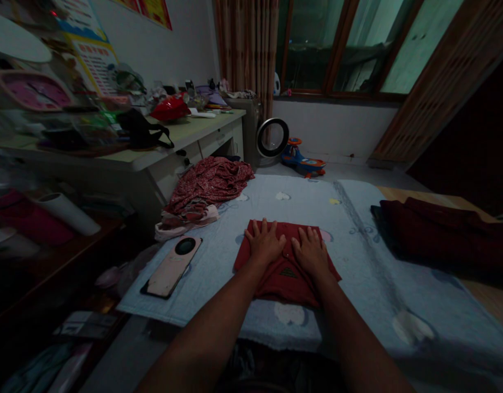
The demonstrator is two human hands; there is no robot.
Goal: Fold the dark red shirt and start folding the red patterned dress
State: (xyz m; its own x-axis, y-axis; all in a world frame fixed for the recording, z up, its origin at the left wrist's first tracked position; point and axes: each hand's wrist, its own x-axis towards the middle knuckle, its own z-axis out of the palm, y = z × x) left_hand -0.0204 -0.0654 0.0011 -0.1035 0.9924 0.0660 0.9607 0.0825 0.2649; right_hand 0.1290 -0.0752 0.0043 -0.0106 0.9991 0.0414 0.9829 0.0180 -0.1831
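Observation:
A folded red garment (pixel 284 281) lies on a light blue blanket (pixel 349 229) in front of me. My left hand (pixel 264 240) rests flat on its upper left part, fingers stretched out. My right hand (pixel 311 250) lies flat beside it on the upper right part, fingers also spread. Both palms press on the cloth and hold nothing.
A pink phone (pixel 172 267) lies on the blanket's left edge. A crumpled red patterned cloth (pixel 209 184) sits at the far left, dark maroon clothes (pixel 439 232) at the right. A cluttered desk (pixel 181 142) stands to the left, a round fan (pixel 272 137) and toy car (pixel 302 158) on the floor beyond.

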